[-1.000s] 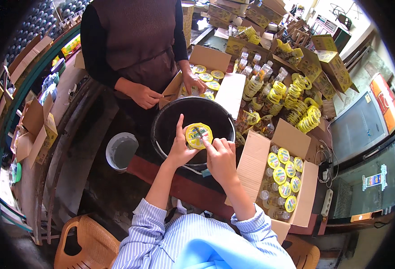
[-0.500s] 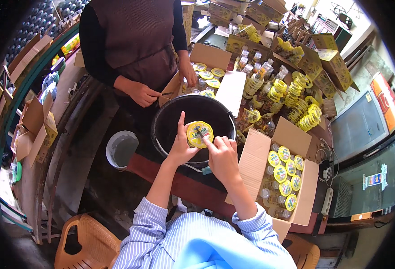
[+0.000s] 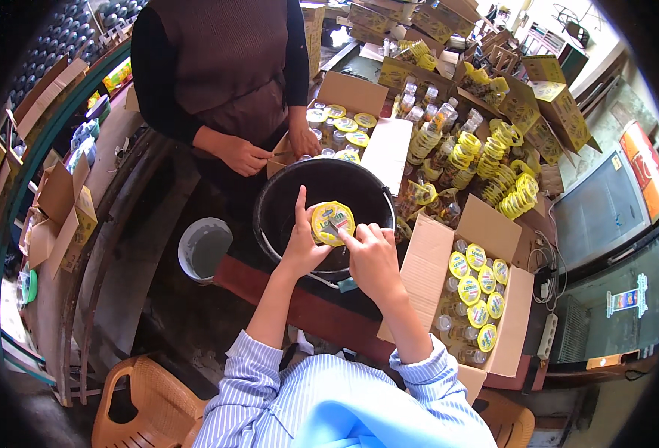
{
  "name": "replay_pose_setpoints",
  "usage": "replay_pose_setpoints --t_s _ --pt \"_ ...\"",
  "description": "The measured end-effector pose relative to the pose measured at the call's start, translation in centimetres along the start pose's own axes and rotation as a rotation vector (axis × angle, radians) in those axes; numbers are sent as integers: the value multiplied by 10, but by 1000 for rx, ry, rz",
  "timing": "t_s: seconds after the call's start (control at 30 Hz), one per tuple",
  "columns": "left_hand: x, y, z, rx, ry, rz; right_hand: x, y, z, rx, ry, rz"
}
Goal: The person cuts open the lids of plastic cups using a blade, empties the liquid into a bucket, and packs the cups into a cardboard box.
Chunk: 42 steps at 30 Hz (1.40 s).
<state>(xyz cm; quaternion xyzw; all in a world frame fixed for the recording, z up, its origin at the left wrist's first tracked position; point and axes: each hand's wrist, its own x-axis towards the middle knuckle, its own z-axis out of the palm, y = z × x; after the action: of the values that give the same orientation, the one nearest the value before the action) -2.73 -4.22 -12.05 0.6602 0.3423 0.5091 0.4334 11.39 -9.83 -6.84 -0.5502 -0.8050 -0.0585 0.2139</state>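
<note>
Over a wide black bucket point(image 3: 264, 246), my left hand point(image 3: 300, 248) is wrapped round a sealed plastic drink cup point(image 3: 326, 212), its yellow printed lid turned up toward me. The index finger of that hand points up beside the cup. My right hand point(image 3: 373, 256) is closed around what looks like a small knife point(image 3: 337, 226); its thin grey blade lies against the lid. Most of the knife is hidden by the fingers. The side of the cup is largely covered by my left hand.
Across the bucket a person point(image 3: 229, 82) has both hands at an open carton of yellow-lidded cups point(image 3: 357, 139). An open carton point(image 3: 419, 261) of similar cups stands at right. Behind it lie heaped yellow lid rings point(image 3: 520, 196). A white pail point(image 3: 204, 250) stands left.
The blade has shifted slightly on the lid, while my hands stay nearly in place. The other person's hands have moved a little lower at the far carton.
</note>
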Motion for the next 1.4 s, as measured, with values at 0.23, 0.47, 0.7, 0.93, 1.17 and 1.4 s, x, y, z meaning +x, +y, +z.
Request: replay_pose_setpoints --t_s 0.23,0.47,0.7,0.93,1.17,1.4 --pt "1 -3 1 4 7 4 -7 7 -12 2 -17 -20" --pt "4 -3 -1 255 48 29 -38 15 -38 76 42 28" --pt "8 2 0 236 18 -44 -74 25 -32 399 309 359" --pt "26 10 3 676 -188 59 -89 28 -30 604 347 555" --pt "46 24 3 1120 -416 246 -86 29 -19 751 433 562" --pt "58 31 0 1333 -574 341 -84 30 -1 780 389 572"
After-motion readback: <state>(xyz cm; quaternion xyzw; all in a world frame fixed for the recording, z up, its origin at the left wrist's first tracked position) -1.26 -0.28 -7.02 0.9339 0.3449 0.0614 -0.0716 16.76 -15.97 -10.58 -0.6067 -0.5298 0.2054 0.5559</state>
